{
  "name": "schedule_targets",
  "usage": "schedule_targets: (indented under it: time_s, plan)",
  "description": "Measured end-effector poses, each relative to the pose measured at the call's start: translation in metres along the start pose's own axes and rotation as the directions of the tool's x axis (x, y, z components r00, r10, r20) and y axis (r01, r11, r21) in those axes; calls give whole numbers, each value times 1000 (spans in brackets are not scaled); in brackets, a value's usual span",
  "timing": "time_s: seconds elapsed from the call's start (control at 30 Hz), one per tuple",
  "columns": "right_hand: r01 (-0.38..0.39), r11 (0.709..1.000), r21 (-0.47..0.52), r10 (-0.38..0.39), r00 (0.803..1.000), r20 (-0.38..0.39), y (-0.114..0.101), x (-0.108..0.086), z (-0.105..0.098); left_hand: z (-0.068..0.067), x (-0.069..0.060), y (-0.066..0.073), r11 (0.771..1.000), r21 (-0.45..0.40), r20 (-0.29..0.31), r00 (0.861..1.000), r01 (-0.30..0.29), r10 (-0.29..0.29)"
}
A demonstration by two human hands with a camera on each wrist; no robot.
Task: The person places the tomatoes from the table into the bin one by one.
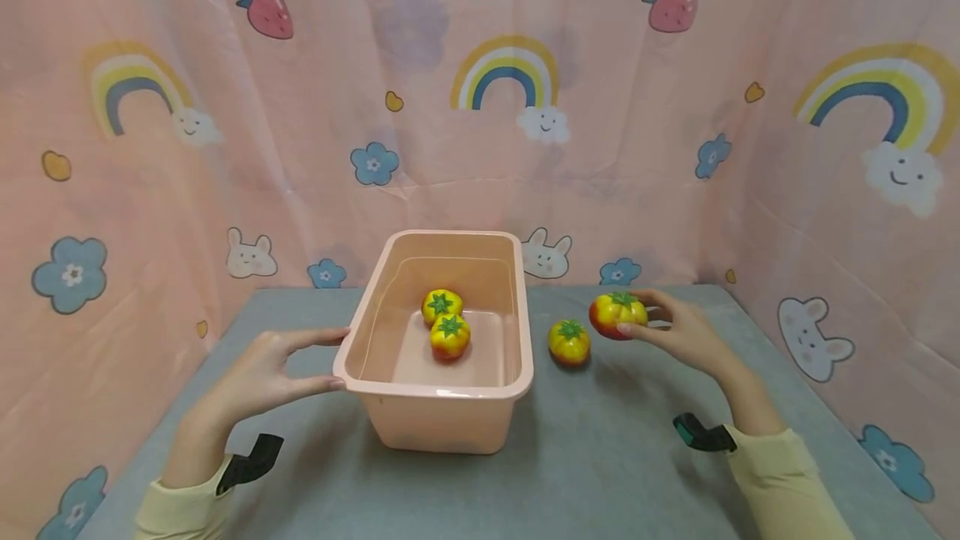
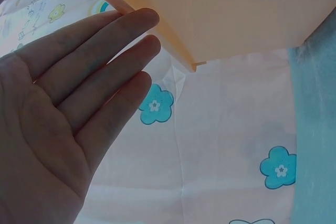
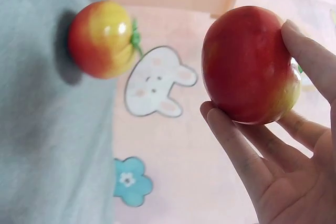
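A pink plastic bin [image 1: 442,421] stands on the table, with two red-and-yellow tomatoes lying against each other inside: a rear tomato [image 1: 441,303] and a front tomato [image 1: 450,338]. My left hand [image 1: 258,373] touches the bin's left rim, fingers straight and thumb spread apart from them; the left wrist view shows its palm [image 2: 47,124]. To the right of the bin, my right hand [image 1: 678,330] pinches another tomato [image 1: 617,317] between thumb and fingers, above the table. Its glossy red underside [image 3: 247,66] faces the right wrist camera. One more tomato [image 1: 569,343] sits on the table between the bin and that hand.
The grey table [image 1: 600,465] meets a pink patterned curtain [image 1: 315,123] at the back and along both sides. Close behind the bin hangs the curtain. A black strap [image 1: 251,462] is on the left wrist, a similar one [image 1: 703,433] on the right.
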State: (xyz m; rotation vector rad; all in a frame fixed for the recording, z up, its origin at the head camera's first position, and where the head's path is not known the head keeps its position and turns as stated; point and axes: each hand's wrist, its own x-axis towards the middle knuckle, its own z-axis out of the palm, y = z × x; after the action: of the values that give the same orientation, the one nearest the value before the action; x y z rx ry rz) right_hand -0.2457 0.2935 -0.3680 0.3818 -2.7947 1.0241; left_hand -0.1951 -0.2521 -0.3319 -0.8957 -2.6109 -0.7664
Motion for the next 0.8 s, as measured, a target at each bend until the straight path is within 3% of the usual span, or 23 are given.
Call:
schedule_targets:
  time_s: [0.8]
  plan:
    - [165,986,-6,-165,986,-12,-62,10,-10,0,0,-2,1000,10,0,1000,-8,8]
